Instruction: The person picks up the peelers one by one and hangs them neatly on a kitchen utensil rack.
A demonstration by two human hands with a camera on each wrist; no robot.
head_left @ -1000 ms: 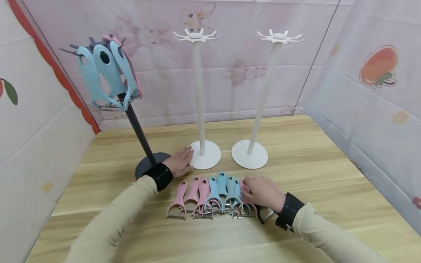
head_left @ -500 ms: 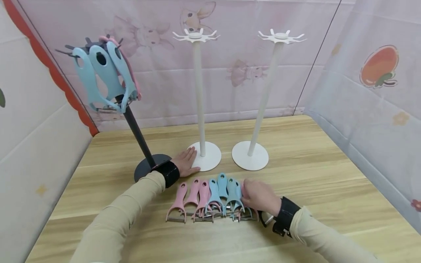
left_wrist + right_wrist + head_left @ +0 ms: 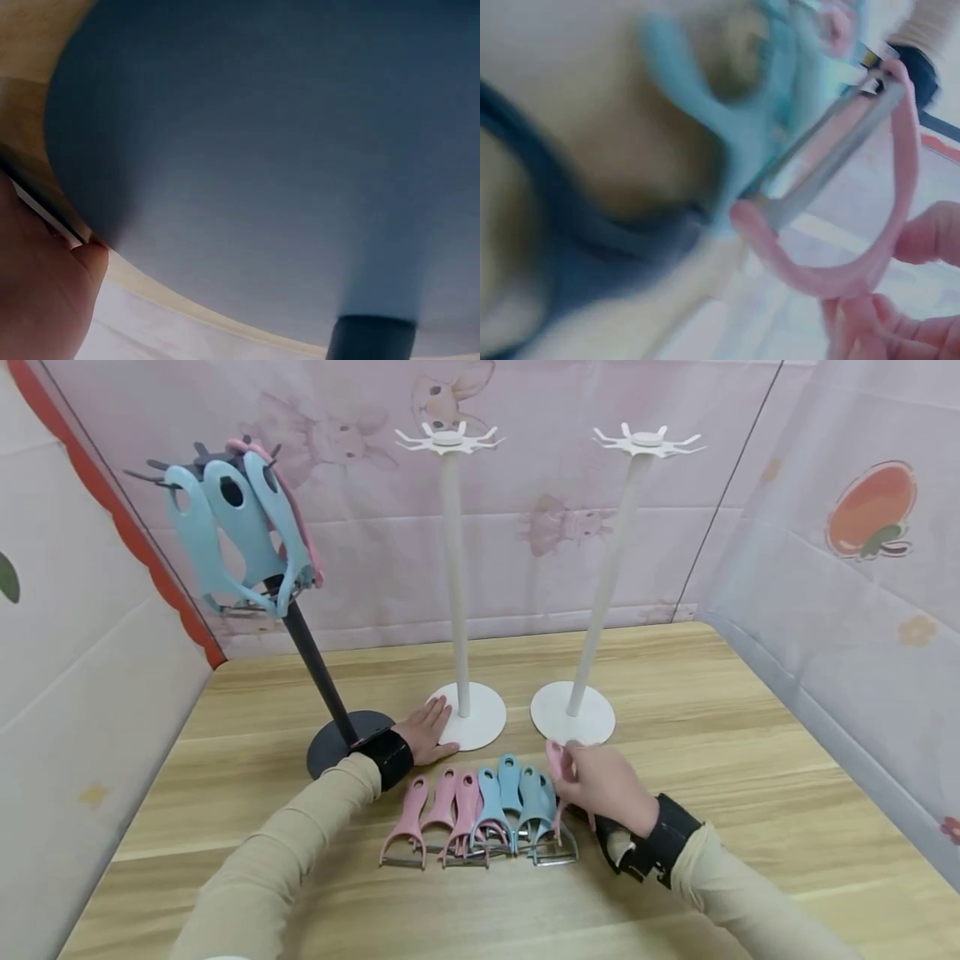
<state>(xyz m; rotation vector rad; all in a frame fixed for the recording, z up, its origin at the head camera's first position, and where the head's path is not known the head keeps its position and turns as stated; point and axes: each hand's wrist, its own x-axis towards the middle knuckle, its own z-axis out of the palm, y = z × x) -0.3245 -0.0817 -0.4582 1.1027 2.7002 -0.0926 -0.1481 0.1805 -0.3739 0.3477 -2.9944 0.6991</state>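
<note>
My right hand (image 3: 606,783) pinches a pink peeler (image 3: 556,760) by its handle, above the right end of a row of peelers. In the right wrist view, this pink peeler's (image 3: 840,276) blade and fork point away from the fingers. My left hand (image 3: 425,732) lies with straight fingers on the white base (image 3: 486,727) of the middle stand. Pink peelers (image 3: 411,810) lie at the row's left, light blue peelers (image 3: 509,783) to their right. A black peeler (image 3: 607,251) lies under the right hand, mostly hidden from the head view.
A dark stand (image 3: 311,652) at left carries several blue peelers (image 3: 240,518) and a pink one on its hooks. Its round base (image 3: 247,165) fills the left wrist view. Another white stand (image 3: 603,585) stands at right, its hooks bare. A patterned cloth backdrop (image 3: 360,527) rises behind the table.
My right hand has lifted the pink peeler from the row's right end and moved slightly up and away. The left hand has slid slightly further onto the middle stand's base.
</note>
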